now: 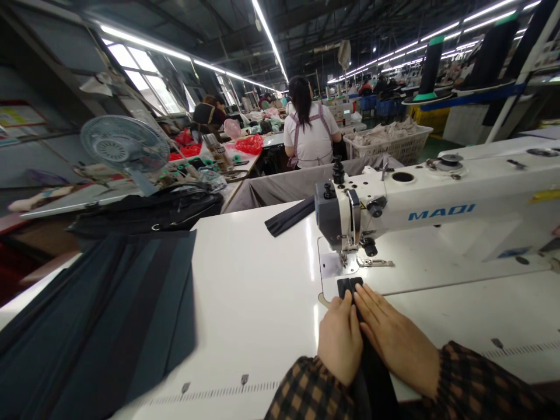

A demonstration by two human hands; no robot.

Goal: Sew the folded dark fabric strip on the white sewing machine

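Note:
A narrow strip of dark fabric (350, 286) lies on the white sewing table (254, 291), its far end just short of the presser foot (345, 256) of a white MAQI sewing machine (437, 204). My left hand (340, 341) lies on the strip's left side, fingers together and curled down onto the cloth. My right hand (394, 335) lies flat on its right side, fingers stretched toward the needle. The strip runs back between both hands and off the table's near edge. Both sleeves are brown plaid.
A stack of dark fabric panels (100, 326) covers the table's left part. Another folded dark strip (289, 217) lies behind the machine head. A desk fan (125, 146) and a black bag (153, 210) stand at the left. A person in white (308, 125) sits ahead, back turned.

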